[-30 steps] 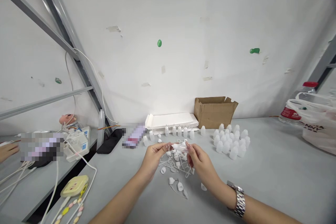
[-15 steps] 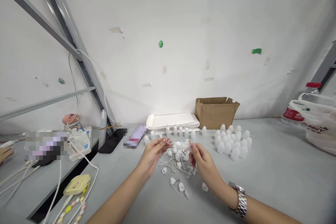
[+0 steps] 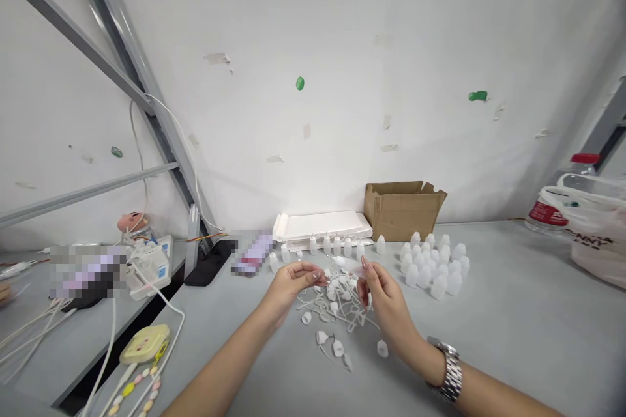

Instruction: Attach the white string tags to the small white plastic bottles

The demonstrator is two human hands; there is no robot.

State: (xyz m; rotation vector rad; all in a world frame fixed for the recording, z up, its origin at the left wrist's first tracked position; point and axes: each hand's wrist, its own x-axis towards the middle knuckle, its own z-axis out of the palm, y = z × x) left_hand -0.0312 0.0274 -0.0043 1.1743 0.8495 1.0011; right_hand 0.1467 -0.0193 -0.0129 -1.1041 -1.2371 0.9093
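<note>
My right hand [image 3: 386, 296] is closed around a small translucent squeeze bottle [image 3: 349, 265], held tilted so its thin tip points left. My left hand [image 3: 288, 287] is beside the tip and apart from the bottle, its thumb and fingers drawn together; whatever may be between them is too small to make out. Beneath both hands lies a tangled pile of white caps with cords [image 3: 337, 303]. A few loose caps [image 3: 338, 346] lie nearer to me. Behind the hands stands a row of small bottles with thin tips [image 3: 337, 246].
Several translucent bottles [image 3: 435, 265] stand grouped on the right. At the back are a cardboard box [image 3: 405, 212] and a white stack [image 3: 323, 225]. A phone [image 3: 254, 254] lies left; farther left are cables and a yellow device [image 3: 145, 343]. A plastic bag [image 3: 599, 241] sits far right.
My left hand has come away from the bottle's tip and dropped slightly toward the pile. My right hand still holds the bottle, moved a little to the right.
</note>
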